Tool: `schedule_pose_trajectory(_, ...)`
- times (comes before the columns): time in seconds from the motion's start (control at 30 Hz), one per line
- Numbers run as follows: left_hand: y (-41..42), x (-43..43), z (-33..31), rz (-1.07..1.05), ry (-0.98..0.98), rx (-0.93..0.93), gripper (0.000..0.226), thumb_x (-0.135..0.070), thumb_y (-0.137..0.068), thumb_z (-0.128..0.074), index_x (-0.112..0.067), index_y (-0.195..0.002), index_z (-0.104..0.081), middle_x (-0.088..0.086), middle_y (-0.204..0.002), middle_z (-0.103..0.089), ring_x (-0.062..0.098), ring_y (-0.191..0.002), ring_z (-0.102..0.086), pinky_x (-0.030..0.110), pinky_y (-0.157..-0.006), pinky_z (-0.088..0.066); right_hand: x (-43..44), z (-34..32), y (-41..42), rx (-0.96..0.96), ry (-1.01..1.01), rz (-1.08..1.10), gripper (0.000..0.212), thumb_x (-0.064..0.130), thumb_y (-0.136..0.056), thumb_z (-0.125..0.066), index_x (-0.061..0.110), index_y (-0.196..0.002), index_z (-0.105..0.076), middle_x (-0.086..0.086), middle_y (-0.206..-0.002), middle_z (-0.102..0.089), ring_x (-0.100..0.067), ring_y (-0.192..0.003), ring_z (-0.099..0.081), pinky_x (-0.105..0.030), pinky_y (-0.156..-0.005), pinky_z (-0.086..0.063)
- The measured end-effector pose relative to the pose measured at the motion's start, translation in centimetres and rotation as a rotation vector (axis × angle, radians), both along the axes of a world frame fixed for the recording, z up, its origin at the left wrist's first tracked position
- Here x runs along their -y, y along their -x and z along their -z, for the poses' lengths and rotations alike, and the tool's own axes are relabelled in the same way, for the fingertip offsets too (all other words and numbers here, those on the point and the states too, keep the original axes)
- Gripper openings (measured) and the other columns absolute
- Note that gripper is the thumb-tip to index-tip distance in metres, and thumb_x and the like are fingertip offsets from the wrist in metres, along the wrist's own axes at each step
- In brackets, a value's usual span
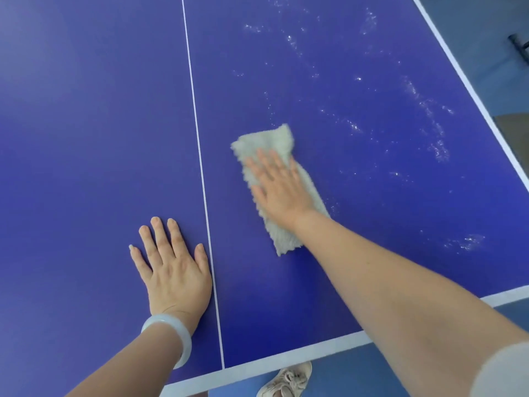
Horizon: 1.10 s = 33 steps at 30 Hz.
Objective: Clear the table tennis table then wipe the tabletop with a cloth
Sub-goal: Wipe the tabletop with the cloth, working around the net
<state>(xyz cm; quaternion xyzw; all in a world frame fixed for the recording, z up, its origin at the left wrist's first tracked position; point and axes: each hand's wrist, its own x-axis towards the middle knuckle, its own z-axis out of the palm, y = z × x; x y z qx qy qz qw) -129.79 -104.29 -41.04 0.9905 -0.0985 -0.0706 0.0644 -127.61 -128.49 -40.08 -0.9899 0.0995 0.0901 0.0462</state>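
Tabletop (86, 138), deep blue, fills nearly the whole view and is split lengthways by a thin white centre line (200, 164).

Nearest, below the table's white end border (286, 355) and a little right of the centre line, the toe of a pale shoe (289, 381) shows on the blue floor (357, 376). A white sleeve (503, 371) edges in far to the right of the line at the bottom corner.

Left of the line, a forearm wearing a pale translucent bangle (177, 333) crosses the end border. The left hand (174, 267) lies palm down on the bare tabletop just left of the line. Its fingers are straight and spread, it holds nothing, and its thumb is close against the line.

Farther on, right of the line and apart from it, a pale, fluffy cloth (267, 140) lies flat on the surface, folded into a long strip that runs away from the person at a slight slant. The right hand (279, 187) presses down on the middle of the strip with the palm flat and the fingers extended and parted, not curled round the fabric. The hand is slightly blurred.

Beyond the cloth, and farther right of the line, whitish speckled smears (355, 127) are scattered over the blue; whether they are wet or dusty cannot be told. The white side border (469, 87) runs past them, and a small dark object (519, 45) sits at the far right edge, too cropped to identify.
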Motion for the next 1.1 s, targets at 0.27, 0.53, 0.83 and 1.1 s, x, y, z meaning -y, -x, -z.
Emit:
schedule_pose_trajectory(0.27,0.0,-0.1,-0.2,0.011,-0.016,-0.019,0.071,-0.044,-0.096,-0.015,-0.005,-0.155,-0.015,0.016,-0.164,-0.005,0.033,-0.151,0.003,0.056,-0.12,-0.001,-9.5,1.3,4.6,0.084,-0.03,-0.067,0.061,0.041,-0.104,-0.021,0.023,-0.16,-0.007,-0.006,-0.168,0.001,-0.027,-0.154,0.007,-0.055,-0.123,-0.003)
schedule_pose_trajectory(0.53,0.0,0.0,0.1,0.006,-0.016,-0.021,0.071,-0.045,-0.096,-0.012,-0.007,-0.155,-0.012,0.015,-0.164,-0.004,0.032,-0.151,0.005,0.056,-0.12,-0.001,-1.3,0.7,-0.6,-0.006,0.031,0.38,0.059,0.04,-0.106,-0.017,0.024,-0.16,0.003,-0.002,-0.167,0.009,-0.024,-0.154,0.01,-0.051,-0.123,0.007)
schedule_pose_trajectory(0.83,-0.1,-0.2,0.2,0.01,-0.007,-0.019,0.065,-0.041,-0.101,-0.019,-0.006,-0.155,-0.011,0.015,-0.164,-0.004,0.033,-0.151,0.005,0.056,-0.12,0.0,-8.3,1.2,12.5,0.103,-0.082,-0.063,0.059,0.036,-0.103,-0.028,0.024,-0.16,-0.016,0.0,-0.168,-0.007,-0.021,-0.154,-0.001,-0.051,-0.124,-0.007)
schedule_pose_trajectory(1.1,0.0,-0.3,0.1,0.004,0.009,-0.002,0.065,-0.039,-0.1,-0.028,-0.005,-0.155,-0.014,0.016,-0.163,-0.007,0.035,-0.15,0.002,0.057,-0.12,0.0,-4.7,0.7,11.4,0.039,0.0,0.457,0.059,0.034,-0.106,-0.015,0.02,-0.158,0.007,-0.007,-0.167,0.008,-0.029,-0.154,0.007,-0.054,-0.122,0.009)
